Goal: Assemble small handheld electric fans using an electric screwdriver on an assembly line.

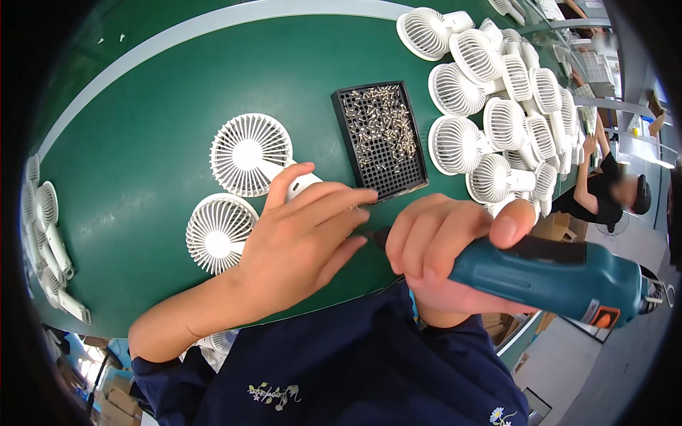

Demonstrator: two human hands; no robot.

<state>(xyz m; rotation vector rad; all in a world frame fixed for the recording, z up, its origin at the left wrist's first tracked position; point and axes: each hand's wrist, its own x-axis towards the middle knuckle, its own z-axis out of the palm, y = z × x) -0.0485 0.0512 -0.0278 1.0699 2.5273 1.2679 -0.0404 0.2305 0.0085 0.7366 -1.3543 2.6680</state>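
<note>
My right hand point(447, 248) is wrapped round a teal electric screwdriver point(547, 277), its dark nose pointing left. My left hand point(305, 238) reaches in from the lower left, its thumb and fingers curled close to the screwdriver's tip. Whatever may be between those fingertips is too small to make out. A white handheld fan point(247, 155) lies beyond my left hand, its handle partly covered by the fingers. Nearer to me is a second white fan point(219, 238), its handle hidden under the same hand. A black perforated tray point(348, 135) with many small metal screws point(387, 121) sits just past my fingertips.
A large heap of white fans point(497, 113) covers the right side of the green table point(163, 92). More fans point(46, 220) lie along the left edge, and some white ones point(213, 348) show below my left forearm. Another person point(597, 192) works at the far right.
</note>
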